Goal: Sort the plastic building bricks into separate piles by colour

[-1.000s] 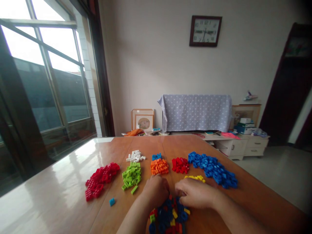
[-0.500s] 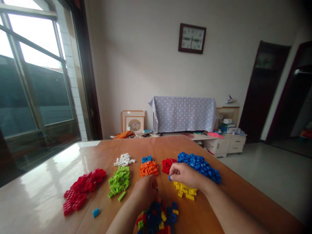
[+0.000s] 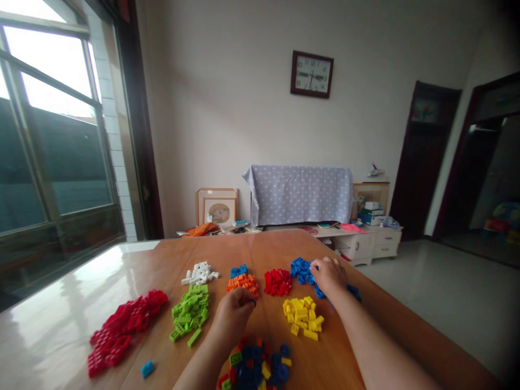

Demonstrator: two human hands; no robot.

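My left hand (image 3: 238,311) is closed, pinching a small dark blue piece (image 3: 254,302) between thumb and fingers, in front of the orange bricks (image 3: 242,283). My right hand (image 3: 330,277) is over the pile of blue bricks (image 3: 301,271), its fingertips together and touching or just above it; whether a brick is between them is hidden. Below my left hand lies a mixed heap (image 3: 260,365) of dark blue, red, yellow and green pieces. Yellow bricks (image 3: 303,315) and small red bricks (image 3: 278,282) lie between my hands.
Lime green bricks (image 3: 190,311), white bricks (image 3: 200,273) and large red bricks (image 3: 125,327) form piles on the left of the wooden table (image 3: 227,249). A lone blue brick (image 3: 147,369) lies near the front. Beyond the table stands a low white cabinet (image 3: 365,244).
My right hand has moved from above the yellow bricks, where it held a blue piece, rightward and away to the blue pile. My left hand has risen slightly. The view has shifted a little.
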